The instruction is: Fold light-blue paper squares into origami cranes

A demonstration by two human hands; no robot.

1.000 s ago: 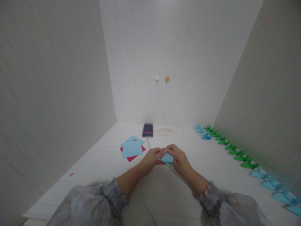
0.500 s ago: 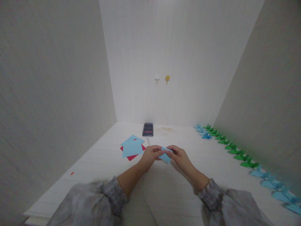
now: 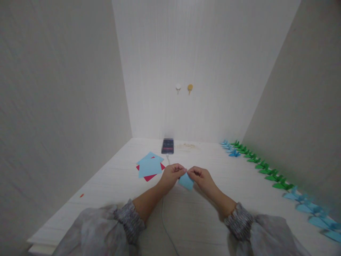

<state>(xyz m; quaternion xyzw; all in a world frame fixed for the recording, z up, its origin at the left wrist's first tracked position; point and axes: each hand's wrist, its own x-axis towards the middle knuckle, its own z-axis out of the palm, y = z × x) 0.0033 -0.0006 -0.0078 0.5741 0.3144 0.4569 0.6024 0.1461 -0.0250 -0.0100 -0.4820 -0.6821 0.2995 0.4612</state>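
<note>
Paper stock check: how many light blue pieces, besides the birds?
3 visible: the piece held by left hand and right hand; to the left, top sheet over red paper, back sheet partly covered. More may lie hidden.

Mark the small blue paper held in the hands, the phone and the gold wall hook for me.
Small blue paper (image 3: 186, 181): head view, middle of its visible face.
Phone (image 3: 167, 145): head view, middle of its dark screen.
Gold hook (image 3: 190, 87): head view, on its round base.

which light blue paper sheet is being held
The small light blue sheet, pinched by the left hand and right hand; the larger light blue square sheets lie flat at left.
</note>
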